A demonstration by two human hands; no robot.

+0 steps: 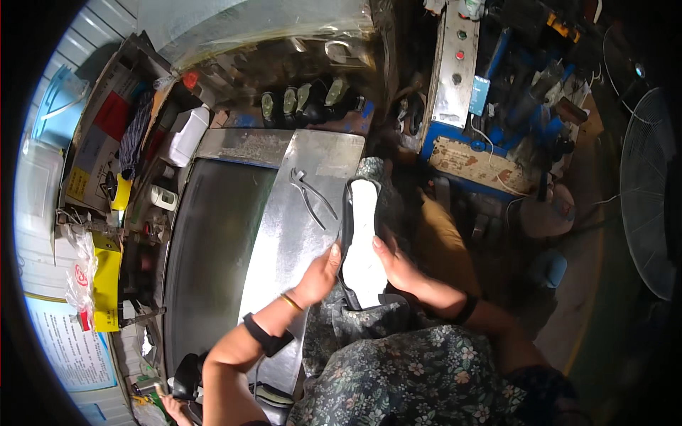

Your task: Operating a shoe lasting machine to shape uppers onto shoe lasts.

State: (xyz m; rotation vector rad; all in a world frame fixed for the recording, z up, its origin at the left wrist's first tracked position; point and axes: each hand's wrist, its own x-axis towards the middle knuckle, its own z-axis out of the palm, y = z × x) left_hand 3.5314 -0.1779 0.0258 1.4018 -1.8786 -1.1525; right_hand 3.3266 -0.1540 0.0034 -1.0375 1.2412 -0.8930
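Observation:
A black shoe upper (pixel 347 213) with a white insole board (pixel 364 245) facing up lies lengthwise over my lap, on a dark floral apron (pixel 398 376). My left hand (pixel 317 278) grips its left edge, thumb stretched along the side. From the right, my right hand (pixel 401 268) closes on the opposite edge, with the thumb beside the white board. The fingers of both hands are partly hidden beneath the shoe. A pair of metal pincers (pixel 310 199) lies on the metal tabletop (pixel 277 248) to the left of the shoe.
Left of the tabletop runs a dark conveyor belt (pixel 213 234). Several black shoes (pixel 309 103) stand at the back. A blue machine with a button panel (pixel 455 64) is at the far right, near a large fan (pixel 650 192). Another person's hand (pixel 174 408) shows at lower left.

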